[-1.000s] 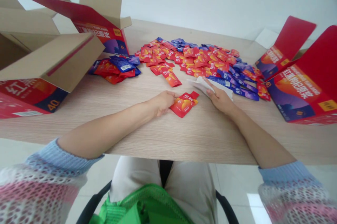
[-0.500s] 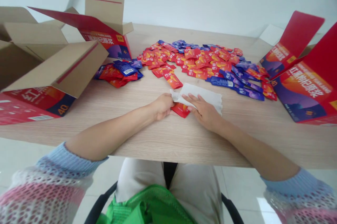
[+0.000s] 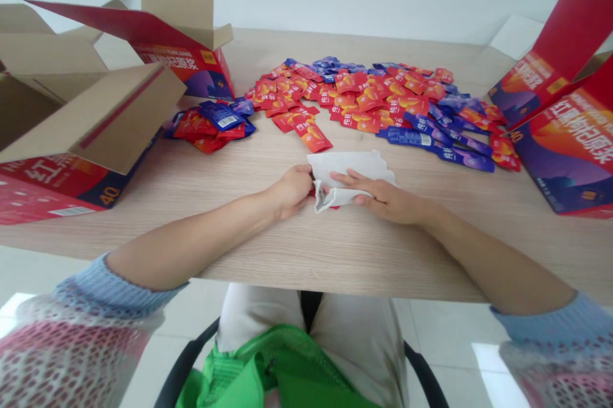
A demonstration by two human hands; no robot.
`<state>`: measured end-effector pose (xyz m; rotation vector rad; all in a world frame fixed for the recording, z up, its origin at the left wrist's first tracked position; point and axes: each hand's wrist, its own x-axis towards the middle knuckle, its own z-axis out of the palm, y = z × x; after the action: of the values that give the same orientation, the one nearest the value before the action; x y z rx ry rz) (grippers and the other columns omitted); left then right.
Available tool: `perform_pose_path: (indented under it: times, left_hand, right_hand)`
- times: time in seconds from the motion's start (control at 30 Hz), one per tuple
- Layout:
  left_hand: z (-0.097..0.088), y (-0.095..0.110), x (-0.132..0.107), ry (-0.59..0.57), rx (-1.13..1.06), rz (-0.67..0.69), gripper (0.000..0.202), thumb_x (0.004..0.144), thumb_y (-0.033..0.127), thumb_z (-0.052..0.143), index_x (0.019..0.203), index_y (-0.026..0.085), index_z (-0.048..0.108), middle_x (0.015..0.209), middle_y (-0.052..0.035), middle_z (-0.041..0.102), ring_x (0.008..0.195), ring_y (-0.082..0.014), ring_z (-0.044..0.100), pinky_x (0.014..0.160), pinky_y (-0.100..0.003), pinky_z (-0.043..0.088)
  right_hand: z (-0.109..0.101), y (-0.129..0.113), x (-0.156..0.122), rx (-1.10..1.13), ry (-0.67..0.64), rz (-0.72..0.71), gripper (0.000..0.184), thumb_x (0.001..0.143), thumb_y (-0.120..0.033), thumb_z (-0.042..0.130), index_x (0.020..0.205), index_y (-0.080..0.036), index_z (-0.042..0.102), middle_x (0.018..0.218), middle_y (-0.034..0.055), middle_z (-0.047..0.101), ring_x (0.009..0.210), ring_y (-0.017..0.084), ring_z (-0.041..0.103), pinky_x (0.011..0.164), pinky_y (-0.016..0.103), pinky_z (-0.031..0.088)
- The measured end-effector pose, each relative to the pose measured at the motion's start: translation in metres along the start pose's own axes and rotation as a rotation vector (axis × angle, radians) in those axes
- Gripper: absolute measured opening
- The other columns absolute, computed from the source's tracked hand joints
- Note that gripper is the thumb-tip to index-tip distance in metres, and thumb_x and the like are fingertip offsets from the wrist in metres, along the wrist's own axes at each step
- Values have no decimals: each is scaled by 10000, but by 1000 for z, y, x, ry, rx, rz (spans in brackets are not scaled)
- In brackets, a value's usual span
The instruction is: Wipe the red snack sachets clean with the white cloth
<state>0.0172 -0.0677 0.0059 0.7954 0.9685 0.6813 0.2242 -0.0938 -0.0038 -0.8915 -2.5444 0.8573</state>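
Observation:
My left hand (image 3: 293,189) is closed on the edge of a red sachet (image 3: 312,191), which lies on the table mostly covered by a white cloth (image 3: 345,163). My right hand (image 3: 385,198) rests on that cloth with its fingers stretched out and lying flat, pressing it over the sachet. The cloth's near edge is folded up in front of the fingers. Just beyond the cloth lies a loose red sachet (image 3: 313,138), at the near edge of a wide pile of red and orange sachets (image 3: 368,98).
Several purple sachets (image 3: 445,140) lie at the pile's right. A smaller mixed heap (image 3: 211,128) sits at left. Open red cartons stand on both sides: a near left one (image 3: 62,168), a far left one (image 3: 211,69) and a right one (image 3: 569,146). The table's front edge (image 3: 345,296) is close to my lap.
The cloth has shifted a little toward me and left, and its near edge has folded up, covering more of the red sachet. My left hand keeps its grip.

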Motion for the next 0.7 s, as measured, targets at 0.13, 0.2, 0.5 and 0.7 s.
perform_pose_path:
  times: [0.13,0.2,0.5,0.7]
  left_hand:
    - [0,2,-1,41,63,17,504,705,-111,386,1062,82,685,770,-78,739,601,-151,685,613,-238,572]
    - [1,3,-2,42,68,10,496,710,-116,385,1064,72,677,804,-86,741,647,-156,690,674,-273,579]
    - [11,-11,3,141,70,135,438,744,-99,352,918,101,701,718,-38,718,619,-130,662,680,-247,552]
    - [7,-1,3,87,107,72,444,689,-116,365,942,66,682,708,-71,718,591,-177,669,607,-320,570]
  right_hand:
    - [-10,27,-4,10,59,88,559,952,-575,343,1425,-296,446,1468,-13,445,1395,288,327,1144,513,271]
    - [-18,44,-6,-29,118,154,621,928,-635,333,1400,-265,491,1391,11,541,1326,315,441,1107,517,336]
    - [-23,68,-12,-266,255,262,593,932,-614,317,1435,-319,421,1473,1,440,1412,296,281,1155,573,238]
    - [-2,30,-6,-283,181,40,490,1006,-397,263,1491,-333,280,1512,3,378,1422,226,280,1183,586,108]
